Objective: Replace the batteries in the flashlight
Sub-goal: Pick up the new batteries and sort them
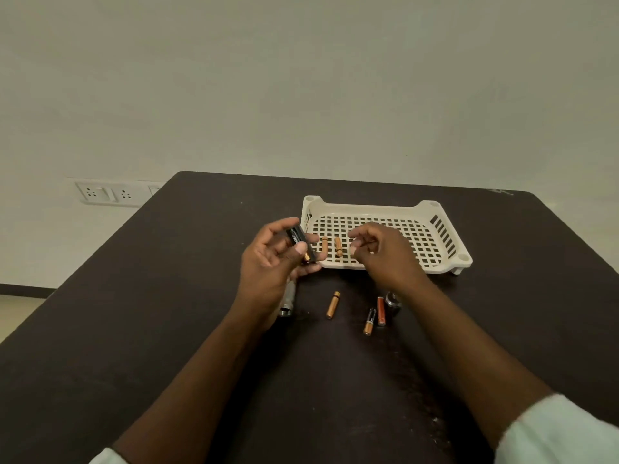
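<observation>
The scene is dimly and evenly lit; only soft shadows are cast on the dark desk. Edges are bowed by wide-angle distortion, and detail is slightly blurred.

I see the left hand gripping a black battery holder above the dark table, the right hand loosely curled and empty over the white perforated tray holding two batteries, with loose batteries and the flashlight body lying below.
</observation>
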